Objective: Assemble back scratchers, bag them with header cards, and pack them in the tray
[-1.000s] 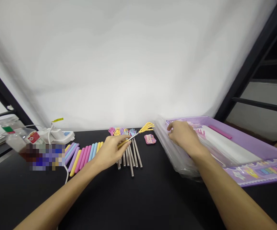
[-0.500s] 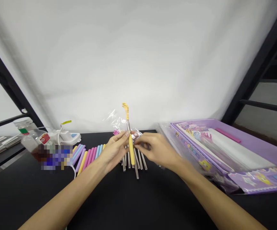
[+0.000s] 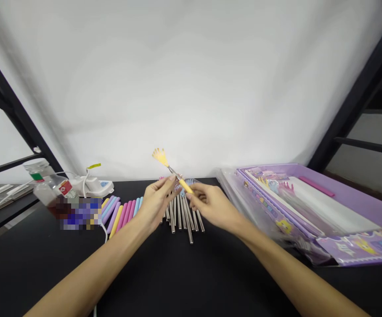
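Note:
A yellow back scratcher (image 3: 186, 186) is held above the table, tilted with its hand-shaped head up and to the left. My left hand (image 3: 154, 200) pinches it near where the metal rod meets the yellow handle. The fingers of my right hand (image 3: 212, 204) close around the handle's lower end. Beneath and behind both hands lie several metal back scratcher rods (image 3: 191, 229), their coloured heads partly hidden by my fingers. To the left, pink, blue, yellow and purple handles (image 3: 124, 213) lie side by side, some covered by my left forearm.
At right stands a purple display box (image 3: 356, 193) with bagged back scratchers inside. Clear plastic bags (image 3: 233, 198) lie along its left side. A plastic jar (image 3: 50, 189) and a power strip (image 3: 101, 188) with a white cable are at left, before the white wall (image 3: 191, 88).
My right hand came from the plastic bags to the back scratcher. A crinkled clear bag showed behind it half a second ago. The scratcher has since tilted, head left, and my right hand now grips its handle.

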The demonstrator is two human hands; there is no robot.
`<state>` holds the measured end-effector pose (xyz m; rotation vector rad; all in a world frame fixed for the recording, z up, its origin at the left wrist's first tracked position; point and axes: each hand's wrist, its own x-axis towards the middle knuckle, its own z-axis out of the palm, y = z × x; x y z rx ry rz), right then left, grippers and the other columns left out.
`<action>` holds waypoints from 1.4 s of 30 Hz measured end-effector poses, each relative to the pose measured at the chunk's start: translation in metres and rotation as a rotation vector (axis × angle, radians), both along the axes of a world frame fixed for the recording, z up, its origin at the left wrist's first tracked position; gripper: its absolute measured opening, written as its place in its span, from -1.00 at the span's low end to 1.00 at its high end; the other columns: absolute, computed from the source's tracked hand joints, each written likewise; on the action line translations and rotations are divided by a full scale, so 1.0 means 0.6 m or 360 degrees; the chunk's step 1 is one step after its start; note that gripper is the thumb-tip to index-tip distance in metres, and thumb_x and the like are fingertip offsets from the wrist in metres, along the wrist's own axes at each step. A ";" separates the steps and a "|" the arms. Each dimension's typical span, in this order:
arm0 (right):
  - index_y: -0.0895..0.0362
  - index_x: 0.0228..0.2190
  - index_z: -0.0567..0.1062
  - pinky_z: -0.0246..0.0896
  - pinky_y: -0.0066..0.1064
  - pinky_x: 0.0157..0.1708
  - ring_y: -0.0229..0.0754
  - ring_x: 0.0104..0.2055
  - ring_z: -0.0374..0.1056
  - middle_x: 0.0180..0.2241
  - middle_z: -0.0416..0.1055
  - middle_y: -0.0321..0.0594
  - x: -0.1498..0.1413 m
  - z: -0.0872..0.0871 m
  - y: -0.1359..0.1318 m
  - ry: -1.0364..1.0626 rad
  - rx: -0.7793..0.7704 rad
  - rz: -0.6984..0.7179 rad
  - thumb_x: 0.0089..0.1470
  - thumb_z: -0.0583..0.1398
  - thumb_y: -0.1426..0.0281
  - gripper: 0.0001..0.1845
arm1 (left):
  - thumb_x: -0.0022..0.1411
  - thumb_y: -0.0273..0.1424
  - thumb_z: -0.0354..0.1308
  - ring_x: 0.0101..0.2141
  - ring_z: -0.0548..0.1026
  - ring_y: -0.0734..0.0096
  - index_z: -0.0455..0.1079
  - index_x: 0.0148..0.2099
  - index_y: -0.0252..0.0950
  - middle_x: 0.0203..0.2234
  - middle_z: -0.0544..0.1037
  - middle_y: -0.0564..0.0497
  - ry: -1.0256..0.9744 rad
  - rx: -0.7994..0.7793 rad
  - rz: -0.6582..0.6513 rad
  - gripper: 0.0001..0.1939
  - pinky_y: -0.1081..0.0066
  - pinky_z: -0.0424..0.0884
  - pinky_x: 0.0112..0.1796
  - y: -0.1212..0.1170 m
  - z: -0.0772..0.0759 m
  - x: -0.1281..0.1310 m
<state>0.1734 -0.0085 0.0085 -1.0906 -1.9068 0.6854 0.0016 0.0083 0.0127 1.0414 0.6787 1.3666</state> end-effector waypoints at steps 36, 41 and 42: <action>0.02 -0.36 0.69 0.29 -0.25 -0.24 0.01 -0.24 0.48 -0.29 0.61 -0.20 0.171 0.091 -0.005 -0.0599 -0.0097 -0.0296 0.05 0.27 0.03 -0.65 | -0.20 -0.26 0.54 -0.25 0.58 0.37 0.43 -0.16 -0.35 -0.27 0.59 -0.06 0.0339 0.0189 0.0484 -0.43 0.35 0.52 -0.14 0.057 -0.021 -0.058; -0.02 -0.28 0.69 0.35 -0.18 -0.05 0.07 -0.09 0.51 -0.18 0.62 -0.22 0.163 0.083 0.000 -0.0511 -0.0013 -0.0297 0.08 0.26 0.06 -0.68 | -0.18 -0.25 0.54 -0.30 0.59 0.39 0.42 -0.14 -0.34 -0.25 0.60 -0.07 0.0359 0.0160 0.0416 -0.42 0.32 0.53 -0.13 0.059 -0.025 -0.059; -0.02 -0.27 0.69 0.36 -0.17 -0.04 0.07 -0.09 0.51 -0.17 0.62 -0.21 0.163 0.082 0.001 -0.0511 -0.0005 -0.0300 0.08 0.26 0.07 -0.68 | -0.18 -0.25 0.53 -0.31 0.60 0.38 0.42 -0.13 -0.34 -0.24 0.60 -0.08 0.0375 0.0164 0.0419 -0.43 0.31 0.53 -0.13 0.060 -0.025 -0.061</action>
